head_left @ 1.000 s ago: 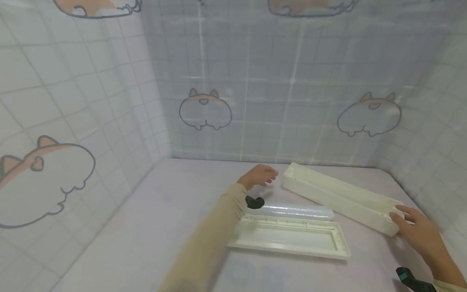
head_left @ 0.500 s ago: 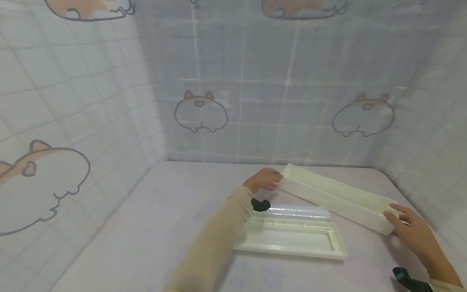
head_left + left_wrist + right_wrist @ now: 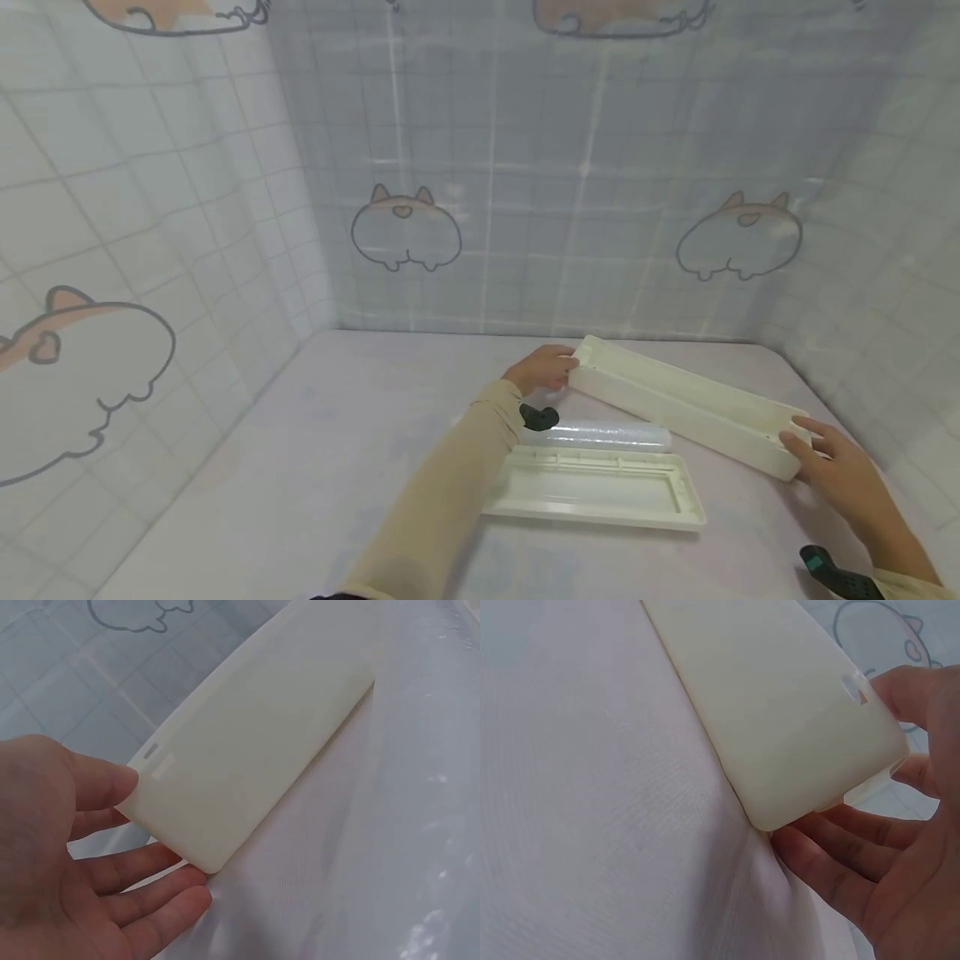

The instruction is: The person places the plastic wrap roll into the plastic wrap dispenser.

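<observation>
A long, narrow cream plastic box (image 3: 682, 417) with an open top lies slantwise at the right of the table. At its far left end, my left hand (image 3: 542, 369) grips the corner. The left wrist view shows the thumb on the long wall and the other fingers (image 3: 150, 904) at the end and under the lower corner. My right hand (image 3: 843, 467) holds the opposite end, thumb near a small slot by the rim, fingers (image 3: 832, 862) around the end wall. A roll of clear plastic film (image 3: 615, 435) lies in front of the box, partly behind the left forearm.
A shallow cream rectangular lid (image 3: 592, 487) lies inner side up in front of the film roll. Hanging sheets with a grid and cartoon animals (image 3: 405, 229) enclose the pale table (image 3: 360, 383) at the back and sides.
My left hand has moved right to the box's left end and taken hold of it. The right hand keeps its hold. The whole view has shifted slightly.
</observation>
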`<state>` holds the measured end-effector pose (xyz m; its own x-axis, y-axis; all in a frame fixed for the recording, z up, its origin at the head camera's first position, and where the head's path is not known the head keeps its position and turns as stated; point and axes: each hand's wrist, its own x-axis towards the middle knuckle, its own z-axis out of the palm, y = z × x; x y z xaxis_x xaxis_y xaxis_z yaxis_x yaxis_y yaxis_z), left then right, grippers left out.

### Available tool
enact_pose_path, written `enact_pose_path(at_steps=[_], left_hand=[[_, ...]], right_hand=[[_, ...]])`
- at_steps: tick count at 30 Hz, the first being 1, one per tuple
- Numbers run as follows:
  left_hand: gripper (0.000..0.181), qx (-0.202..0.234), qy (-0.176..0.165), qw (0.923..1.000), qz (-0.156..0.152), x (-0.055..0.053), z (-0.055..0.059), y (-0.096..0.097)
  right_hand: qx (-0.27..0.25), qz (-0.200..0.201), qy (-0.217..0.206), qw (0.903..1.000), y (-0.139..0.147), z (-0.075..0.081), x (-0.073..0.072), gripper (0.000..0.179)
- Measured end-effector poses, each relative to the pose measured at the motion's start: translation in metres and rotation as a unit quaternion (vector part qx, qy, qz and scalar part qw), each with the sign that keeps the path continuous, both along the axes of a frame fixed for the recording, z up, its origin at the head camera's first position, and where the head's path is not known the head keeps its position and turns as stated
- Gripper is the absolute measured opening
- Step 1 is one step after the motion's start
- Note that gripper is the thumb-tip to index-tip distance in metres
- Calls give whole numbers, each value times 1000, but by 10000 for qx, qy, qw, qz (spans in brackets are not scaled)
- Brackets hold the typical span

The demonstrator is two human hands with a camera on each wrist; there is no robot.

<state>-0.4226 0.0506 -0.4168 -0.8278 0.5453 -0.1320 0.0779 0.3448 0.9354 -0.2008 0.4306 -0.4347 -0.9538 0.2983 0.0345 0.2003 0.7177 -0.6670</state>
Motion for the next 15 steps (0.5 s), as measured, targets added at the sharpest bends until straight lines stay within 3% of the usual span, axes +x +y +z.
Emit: enact_pose_path(at_steps=[7, 15], left_hand=[[45, 32, -25, 9999, 92, -2, -1, 5], [39, 123, -141, 9985, 516, 5, 4, 9]], right_hand=[[48, 91, -16, 9999, 3, 0, 2, 84], [-7, 200, 232, 9995, 1, -1, 3, 86]])
